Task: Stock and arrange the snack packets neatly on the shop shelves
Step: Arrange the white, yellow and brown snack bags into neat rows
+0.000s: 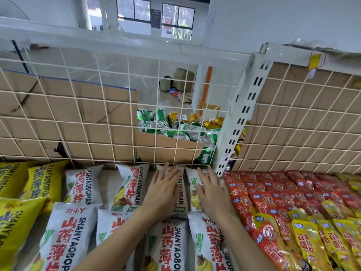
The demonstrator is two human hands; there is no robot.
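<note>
In the head view, both hands reach forward to the back row of white snack packets [84, 184] lying on the shelf [110, 184]. The left hand [163, 189] lies flat, fingers straight and slightly spread, pressing on one white packet [181, 194], its fingertips at the packet's top edge by the wire grid [97, 114]. The right hand [210, 191] is also flat with straight fingers, resting on the next white packet to the right [192, 180], which lies just beside the first. Neither hand curls around anything.

A front row of the same white packets [66, 237] lies nearer the camera, partly under the forearms. To the left lie yellow packets [39, 178]. To the right, past a white slotted post [244, 114], small red packets [273, 192] lie in overlapping rows, with small yellow packets [312, 241] in front of them.

Behind the wire grid stands a cardboard box [172, 145] full of green and gold drink cans [185, 130], lying jumbled. Flat cardboard sheets [68, 106] lean against the grid on the left and also on the right.
</note>
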